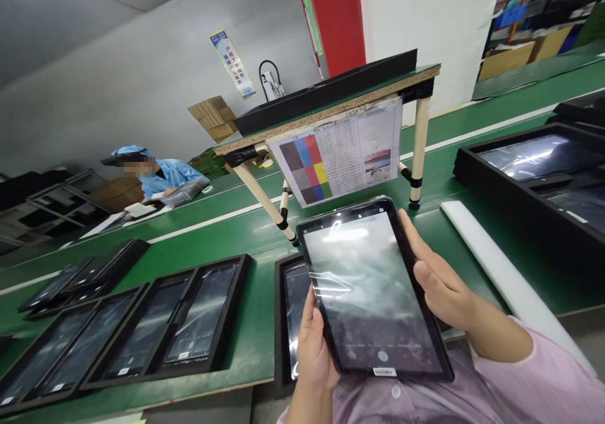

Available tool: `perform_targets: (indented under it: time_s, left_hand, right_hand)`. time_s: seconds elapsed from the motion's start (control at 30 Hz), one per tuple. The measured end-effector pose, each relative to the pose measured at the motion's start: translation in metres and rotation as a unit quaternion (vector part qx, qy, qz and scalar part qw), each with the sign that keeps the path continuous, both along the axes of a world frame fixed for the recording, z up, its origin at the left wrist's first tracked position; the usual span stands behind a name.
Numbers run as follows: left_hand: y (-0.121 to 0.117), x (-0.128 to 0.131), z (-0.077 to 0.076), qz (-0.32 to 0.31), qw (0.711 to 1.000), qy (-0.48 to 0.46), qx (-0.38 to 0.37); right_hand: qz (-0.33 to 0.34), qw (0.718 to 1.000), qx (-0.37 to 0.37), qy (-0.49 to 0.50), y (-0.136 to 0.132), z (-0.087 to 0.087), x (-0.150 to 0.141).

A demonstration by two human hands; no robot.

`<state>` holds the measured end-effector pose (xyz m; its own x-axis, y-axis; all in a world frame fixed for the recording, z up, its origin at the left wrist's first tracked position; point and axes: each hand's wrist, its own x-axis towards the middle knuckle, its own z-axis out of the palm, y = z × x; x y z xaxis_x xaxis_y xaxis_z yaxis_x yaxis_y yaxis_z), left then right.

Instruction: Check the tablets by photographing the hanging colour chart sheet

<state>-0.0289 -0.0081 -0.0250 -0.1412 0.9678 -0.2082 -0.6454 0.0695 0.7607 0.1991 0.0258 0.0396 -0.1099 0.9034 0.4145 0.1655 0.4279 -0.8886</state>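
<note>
A black tablet [363, 285] is held upright and slightly tilted between my two hands. Its screen is lit with a blurred grey-green camera picture, and a small white label sits on its bottom edge. My left hand [314, 348] grips the lower left edge, thumb at the front. Along the upper right edge, my right hand [439, 279] is closed on the side of the tablet. Partly hidden behind the tablet, a black tray [280, 323] holds another tablet. The backs of the fingers behind the tablet are out of sight.
Black foam trays [222, 323] with film-covered tablets lie to the left on the green bench [255, 355]. A small stand [331, 109] carries a colour chart [307, 172]. Stacked trays [529, 203] and a white foam strip [501, 266] are right. A person in blue [174, 175] sits across.
</note>
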Motion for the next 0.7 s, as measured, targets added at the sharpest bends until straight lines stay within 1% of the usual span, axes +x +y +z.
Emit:
perform_targets:
  time_s: [0.1,0.17,0.27,0.33,0.37,0.43,0.47,0.53,0.6,0.7]
  left_hand:
    - [0.0,0.005,0.0,0.009,1.0,-0.001,-0.004]
    - [-0.001,0.005,-0.001,0.009,1.0,0.005,-0.016]
    - [-0.003,0.006,-0.004,0.009,0.999,0.018,-0.037]
    - [-0.006,0.012,-0.005,0.017,0.998,0.022,-0.05]
    - [-0.007,0.017,-0.004,0.021,0.998,0.021,-0.06]
    - [-0.007,0.03,0.0,0.022,0.996,0.01,-0.082]
    - [-0.005,0.037,0.001,0.016,0.996,0.006,-0.091]
    - [0.001,0.05,0.002,-0.001,0.995,0.005,-0.103]
    - [0.009,0.061,-0.002,-0.017,0.994,0.028,-0.102]
    - [0.019,0.07,-0.017,-0.037,0.991,0.097,-0.087]
  right_hand:
    - [0.006,1.0,-0.001,-0.008,0.0,0.001,0.004]
    - [-0.004,1.0,0.02,-0.019,-0.001,0.001,0.005]
    - [-0.037,0.994,0.074,-0.068,-0.002,-0.001,0.009]
    - [-0.049,0.991,0.076,-0.094,0.002,-0.003,0.013]
    - [-0.044,0.993,0.057,-0.091,0.005,-0.005,0.015]
    - [-0.02,0.999,-0.029,-0.02,0.016,-0.013,0.021]
    - [-0.008,0.996,-0.081,0.029,0.023,-0.019,0.024]
    - [-0.005,0.981,-0.165,0.106,0.04,-0.033,0.029]
    - [-0.023,0.973,-0.199,0.118,0.058,-0.051,0.034]
    - [-0.047,0.974,-0.204,0.087,0.08,-0.077,0.04]
